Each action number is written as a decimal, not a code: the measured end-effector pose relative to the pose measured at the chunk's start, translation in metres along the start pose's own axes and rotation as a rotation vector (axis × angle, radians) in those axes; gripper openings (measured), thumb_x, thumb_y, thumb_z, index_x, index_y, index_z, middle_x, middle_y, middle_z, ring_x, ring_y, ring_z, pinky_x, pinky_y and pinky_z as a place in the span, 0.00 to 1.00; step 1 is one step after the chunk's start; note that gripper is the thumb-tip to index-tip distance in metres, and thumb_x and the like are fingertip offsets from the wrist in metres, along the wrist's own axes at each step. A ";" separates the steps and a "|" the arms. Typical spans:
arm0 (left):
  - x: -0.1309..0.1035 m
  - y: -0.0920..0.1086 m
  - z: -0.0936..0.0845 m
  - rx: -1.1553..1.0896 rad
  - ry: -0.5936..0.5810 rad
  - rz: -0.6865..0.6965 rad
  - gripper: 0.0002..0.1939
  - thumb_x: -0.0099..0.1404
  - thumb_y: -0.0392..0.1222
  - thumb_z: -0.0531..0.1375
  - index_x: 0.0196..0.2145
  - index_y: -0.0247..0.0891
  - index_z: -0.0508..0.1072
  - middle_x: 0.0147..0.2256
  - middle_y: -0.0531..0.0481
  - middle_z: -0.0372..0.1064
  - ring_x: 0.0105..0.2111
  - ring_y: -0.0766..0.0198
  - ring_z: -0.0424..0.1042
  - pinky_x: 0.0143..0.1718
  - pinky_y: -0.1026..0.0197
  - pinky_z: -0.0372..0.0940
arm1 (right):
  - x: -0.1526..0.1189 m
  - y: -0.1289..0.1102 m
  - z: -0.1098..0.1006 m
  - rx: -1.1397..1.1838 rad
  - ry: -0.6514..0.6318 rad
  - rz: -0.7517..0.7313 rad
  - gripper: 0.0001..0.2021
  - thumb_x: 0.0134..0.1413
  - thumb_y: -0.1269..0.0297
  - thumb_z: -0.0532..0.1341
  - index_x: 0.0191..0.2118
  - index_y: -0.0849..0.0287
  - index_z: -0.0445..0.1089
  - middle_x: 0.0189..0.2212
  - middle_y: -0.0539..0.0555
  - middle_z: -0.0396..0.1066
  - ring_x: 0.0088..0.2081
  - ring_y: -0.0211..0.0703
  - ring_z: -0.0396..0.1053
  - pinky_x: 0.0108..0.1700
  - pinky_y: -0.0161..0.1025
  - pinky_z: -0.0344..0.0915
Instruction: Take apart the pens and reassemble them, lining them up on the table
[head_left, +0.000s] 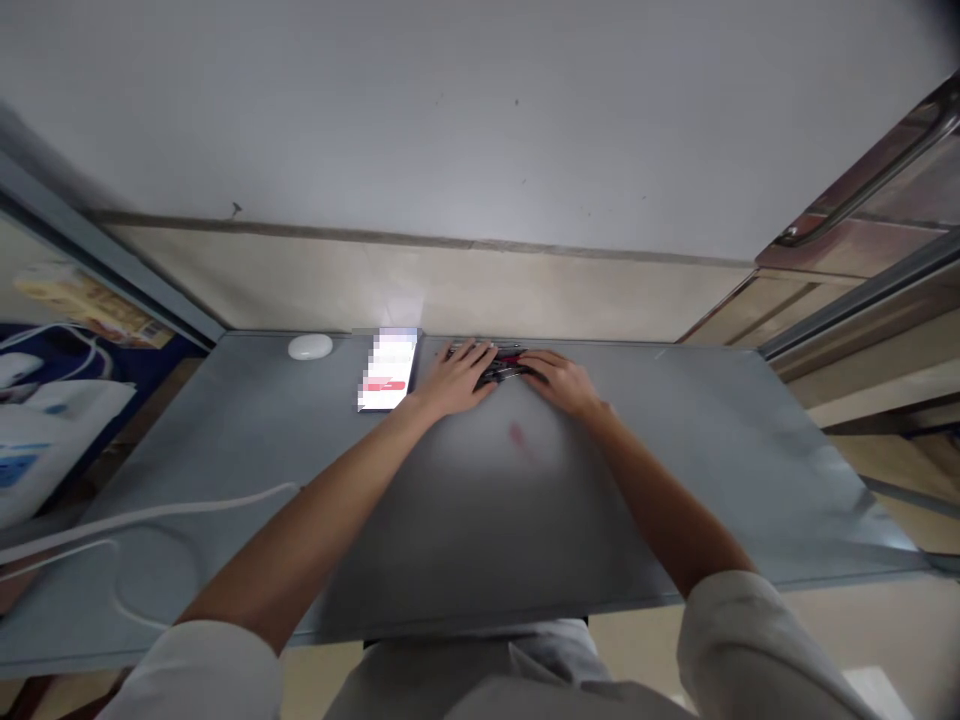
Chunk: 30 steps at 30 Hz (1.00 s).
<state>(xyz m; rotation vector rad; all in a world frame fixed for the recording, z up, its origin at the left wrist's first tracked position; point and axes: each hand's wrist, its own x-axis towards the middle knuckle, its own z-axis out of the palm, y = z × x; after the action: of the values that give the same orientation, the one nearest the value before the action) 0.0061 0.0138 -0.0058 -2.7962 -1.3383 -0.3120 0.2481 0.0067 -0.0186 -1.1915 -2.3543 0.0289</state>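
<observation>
A small pile of slim dark objects (512, 366), possibly pens, lies at the back of the grey metal table (480, 520), close to the wall. Some show shiny silver and red parts. My left hand (459, 380) rests on the left end of the pile, its fingers stretched and spread. From the other side my right hand (561, 382) touches the right end, fingers extended over the objects. Both palms hide part of the pile, so the exact kind of each object is hard to make out.
Left of my left hand lies a phone (386, 370) with a lit screen. A white oval case (310, 347) sits farther left. White cables (187, 508) cross the table's left side. Beyond its left edge stands a white jug (56, 440). A wall (450, 285) rises behind.
</observation>
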 end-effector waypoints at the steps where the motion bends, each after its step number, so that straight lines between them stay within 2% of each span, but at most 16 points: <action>1: -0.001 0.001 0.001 -0.002 0.002 -0.006 0.32 0.70 0.54 0.46 0.66 0.37 0.52 0.66 0.44 0.50 0.65 0.50 0.48 0.64 0.46 0.41 | -0.002 0.005 -0.002 -0.022 0.005 0.027 0.17 0.62 0.60 0.54 0.55 0.51 0.68 0.53 0.51 0.71 0.54 0.44 0.68 0.56 0.44 0.67; 4: -0.002 0.005 0.004 -0.007 0.005 -0.032 0.32 0.70 0.55 0.46 0.66 0.37 0.52 0.66 0.44 0.49 0.65 0.50 0.48 0.64 0.46 0.41 | -0.007 0.015 -0.006 -0.084 -0.023 0.091 0.18 0.63 0.59 0.53 0.55 0.51 0.68 0.52 0.53 0.72 0.53 0.47 0.69 0.53 0.46 0.69; 7: -0.002 0.006 0.005 -0.013 0.015 -0.047 0.31 0.70 0.54 0.46 0.66 0.38 0.52 0.66 0.43 0.47 0.65 0.49 0.49 0.64 0.45 0.41 | -0.009 0.014 -0.005 -0.114 -0.038 0.097 0.18 0.64 0.59 0.50 0.54 0.51 0.70 0.51 0.53 0.73 0.51 0.47 0.70 0.51 0.45 0.70; 13: -0.003 0.003 -0.001 0.017 0.035 -0.036 0.30 0.70 0.54 0.46 0.65 0.38 0.54 0.67 0.44 0.43 0.64 0.49 0.50 0.64 0.45 0.42 | -0.004 -0.007 0.008 -0.107 0.022 -0.006 0.17 0.64 0.57 0.51 0.50 0.52 0.73 0.47 0.52 0.76 0.49 0.45 0.71 0.54 0.42 0.67; 17: -0.004 0.005 0.000 0.023 0.016 -0.053 0.31 0.70 0.54 0.44 0.65 0.37 0.53 0.67 0.43 0.46 0.65 0.50 0.49 0.64 0.46 0.42 | -0.002 -0.020 0.012 -0.114 0.073 0.024 0.15 0.63 0.58 0.53 0.48 0.51 0.74 0.46 0.52 0.76 0.48 0.45 0.71 0.57 0.45 0.63; 22: 0.000 0.014 0.005 0.020 0.016 -0.063 0.33 0.70 0.55 0.46 0.66 0.36 0.50 0.67 0.42 0.46 0.67 0.51 0.43 0.66 0.46 0.37 | -0.004 -0.025 0.008 -0.108 0.079 0.091 0.15 0.61 0.57 0.55 0.51 0.50 0.71 0.52 0.54 0.72 0.52 0.48 0.68 0.56 0.47 0.65; 26: 0.007 0.024 0.010 -0.004 0.028 -0.057 0.34 0.69 0.54 0.46 0.66 0.32 0.50 0.67 0.39 0.44 0.67 0.50 0.42 0.66 0.46 0.36 | -0.006 -0.023 0.008 -0.114 0.077 0.104 0.17 0.60 0.58 0.56 0.54 0.51 0.68 0.55 0.55 0.69 0.56 0.51 0.65 0.60 0.54 0.60; 30: 0.012 0.031 0.014 -0.012 0.035 -0.098 0.35 0.69 0.54 0.46 0.66 0.29 0.49 0.67 0.37 0.44 0.67 0.49 0.42 0.66 0.45 0.37 | -0.007 -0.020 0.011 -0.117 0.083 0.116 0.18 0.61 0.59 0.55 0.55 0.51 0.67 0.57 0.53 0.67 0.58 0.51 0.64 0.61 0.55 0.60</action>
<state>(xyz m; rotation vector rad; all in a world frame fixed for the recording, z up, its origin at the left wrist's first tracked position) 0.0399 0.0054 -0.0155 -2.7265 -1.4742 -0.3706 0.2320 -0.0084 -0.0262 -1.3574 -2.2387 -0.1187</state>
